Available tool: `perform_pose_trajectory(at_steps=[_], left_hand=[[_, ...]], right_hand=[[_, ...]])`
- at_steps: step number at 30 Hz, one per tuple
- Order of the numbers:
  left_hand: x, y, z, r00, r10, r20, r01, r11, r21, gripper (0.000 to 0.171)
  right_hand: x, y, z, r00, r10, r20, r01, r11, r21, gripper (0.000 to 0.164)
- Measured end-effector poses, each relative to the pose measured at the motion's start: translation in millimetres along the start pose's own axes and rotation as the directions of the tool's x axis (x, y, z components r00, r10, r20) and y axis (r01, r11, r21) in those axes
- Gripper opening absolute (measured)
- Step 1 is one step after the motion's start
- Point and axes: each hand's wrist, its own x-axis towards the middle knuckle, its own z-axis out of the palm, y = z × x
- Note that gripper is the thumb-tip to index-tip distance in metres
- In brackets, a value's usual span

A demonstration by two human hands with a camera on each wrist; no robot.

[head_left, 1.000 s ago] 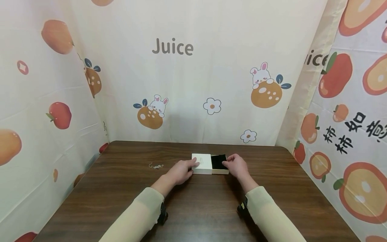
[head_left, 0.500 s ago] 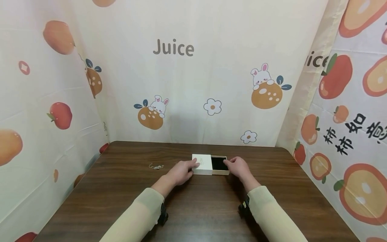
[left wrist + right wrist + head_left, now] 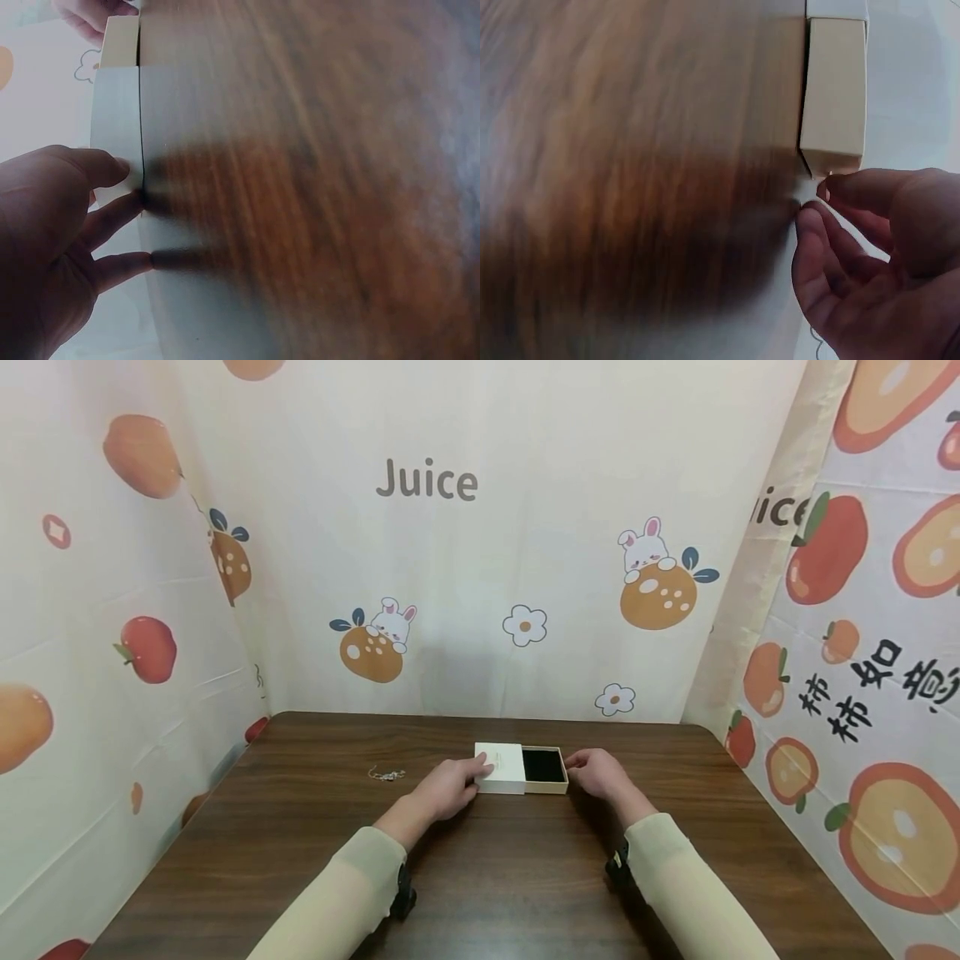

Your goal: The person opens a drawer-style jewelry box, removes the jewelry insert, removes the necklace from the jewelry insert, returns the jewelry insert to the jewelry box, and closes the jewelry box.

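Observation:
A white slide-out gift box (image 3: 499, 768) lies on the table, its cream-edged drawer (image 3: 564, 787) pulled partway out to the right. A black pad (image 3: 543, 767) lies flat inside the drawer. My left hand (image 3: 446, 785) grips the left end of the white sleeve, thumb on top and fingers at the near side. At the drawer's right end is my right hand (image 3: 597, 773), with loosely bent fingers; in the right wrist view the thumb (image 3: 862, 187) is against or very near the drawer's end wall (image 3: 832, 161). A thin silver chain with charms (image 3: 387, 775) lies left of the left hand.
The brown wooden table (image 3: 495, 877) reaches back to a cream curtain (image 3: 480, 560) printed with fruit and rabbits. Similar printed cloths hang at the left (image 3: 75, 593) and right (image 3: 817, 635). Each wrist carries a small black camera.
My right hand has let go of the black pad and shifted from over the drawer's edge to its outer right end. The pad, tilted before, lies flat. The left hand stays put.

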Motion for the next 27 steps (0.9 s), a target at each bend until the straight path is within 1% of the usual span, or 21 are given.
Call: perform_pose_trajectory(at_steps=[7, 15, 22, 27], left_hand=[[-0.4, 0.6, 0.2, 1.000, 0.006, -0.004, -0.006, 1.000, -0.004, 0.047], [0.1, -0.3, 0.8, 1.000, -0.013, -0.001, 0.013, 1.000, -0.017, 0.048], [0.1, 0.3, 1.2, 1.000, -0.006, -0.003, 0.006, 1.000, -0.014, 0.048], [-0.9, 1.9, 0.7, 1.000, -0.019, 0.001, 0.019, 1.000, -0.010, 0.048]], right_hand=[[2.5, -0.4, 4.1, 0.999, -0.021, -0.031, 0.019, 0.998, -0.064, 0.020], [3.4, -3.2, 5.0, 0.999, 0.002, -0.049, -0.004, 0.999, -0.050, 0.019], [2.5, -6.1, 7.1, 0.999, 0.025, -0.034, -0.027, 0.998, -0.048, 0.020], [2.2, -8.8, 6.4, 0.999, 0.031, -0.028, -0.032, 0.999, -0.042, 0.020]])
